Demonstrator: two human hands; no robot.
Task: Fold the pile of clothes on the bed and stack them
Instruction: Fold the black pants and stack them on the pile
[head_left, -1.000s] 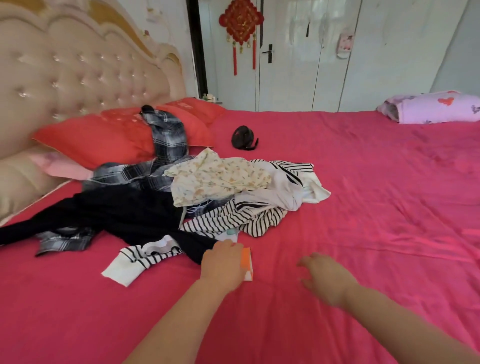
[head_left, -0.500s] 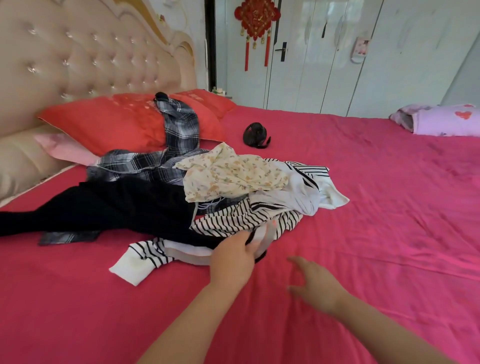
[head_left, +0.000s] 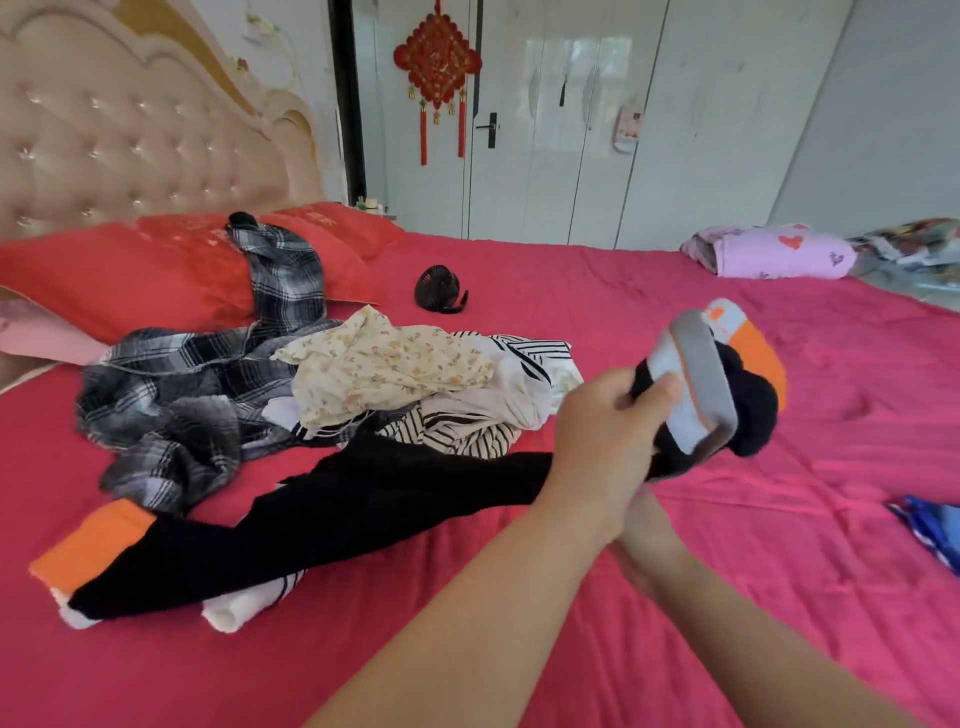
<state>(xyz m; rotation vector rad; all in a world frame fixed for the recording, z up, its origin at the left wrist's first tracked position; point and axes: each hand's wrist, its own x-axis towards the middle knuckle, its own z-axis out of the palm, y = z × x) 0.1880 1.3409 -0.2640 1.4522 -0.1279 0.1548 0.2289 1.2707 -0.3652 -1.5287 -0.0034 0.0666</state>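
Observation:
My left hand (head_left: 602, 431) grips one end of a black garment (head_left: 363, 509) and holds its grey, pale blue and orange waistband end (head_left: 711, 384) up above the pink bed (head_left: 779, 597). The garment trails left across the sheet to an orange cuff (head_left: 93, 535). My right hand (head_left: 647, 530) sits just below the left wrist, mostly hidden behind it. Behind lies the pile: a grey plaid shirt (head_left: 208, 389), a cream floral garment (head_left: 384, 364) and a black-and-white striped top (head_left: 467, 431).
Red pillows (head_left: 130, 275) lean on the padded headboard (head_left: 130, 145) at the left. A small black fan (head_left: 439, 288) lies beyond the pile. A folded lilac quilt (head_left: 779, 252) sits at the far right, a blue cloth (head_left: 930, 525) at the right edge.
My left hand took hold of the black garment at the pile's front and pulled it out, up and to the right. My right hand drew in under the left wrist.

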